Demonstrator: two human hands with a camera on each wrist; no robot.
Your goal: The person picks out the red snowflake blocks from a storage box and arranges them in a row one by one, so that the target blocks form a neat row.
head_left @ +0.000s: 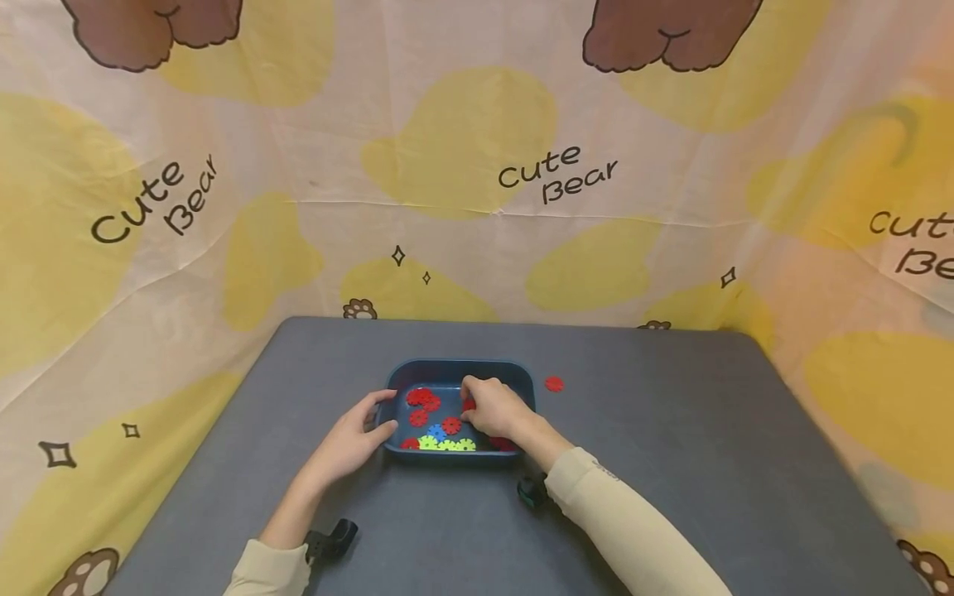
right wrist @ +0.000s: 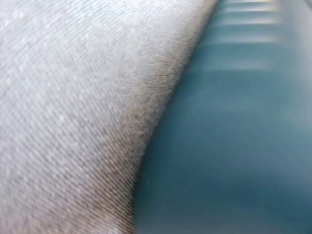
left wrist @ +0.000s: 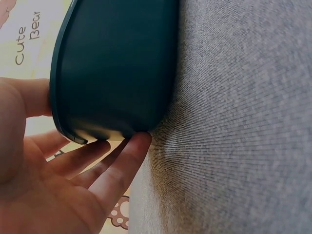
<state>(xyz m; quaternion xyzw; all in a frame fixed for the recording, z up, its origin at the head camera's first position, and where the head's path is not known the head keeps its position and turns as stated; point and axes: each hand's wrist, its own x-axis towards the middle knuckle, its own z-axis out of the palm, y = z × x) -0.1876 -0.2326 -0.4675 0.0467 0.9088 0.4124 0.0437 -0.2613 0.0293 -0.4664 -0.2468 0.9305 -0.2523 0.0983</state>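
A dark blue-green plastic bin (head_left: 460,457) stands on the table, with several notched plastic snowflake discs inside. Red discs (head_left: 419,397) lie at its left, a blue disc (head_left: 436,432) near the middle, and yellow-green discs (head_left: 446,445) along the front. My left hand (head_left: 352,439) grips the bin's left end; in the left wrist view its thumb hooks over the rim and its fingers press the outer wall. Inside the bin, my right hand (head_left: 495,407) has curled fingers, a red disc (head_left: 468,406) between thumb and forefinger. The right wrist view shows only the bin's outer wall (right wrist: 229,146) and tabletop.
One red disc (head_left: 554,384) lies on the grey table (head_left: 671,430), just right of the bin. Black wrist-camera mounts (head_left: 332,540) sit at both wrists. A patterned cloth (head_left: 462,141) hangs behind the table and along its sides.
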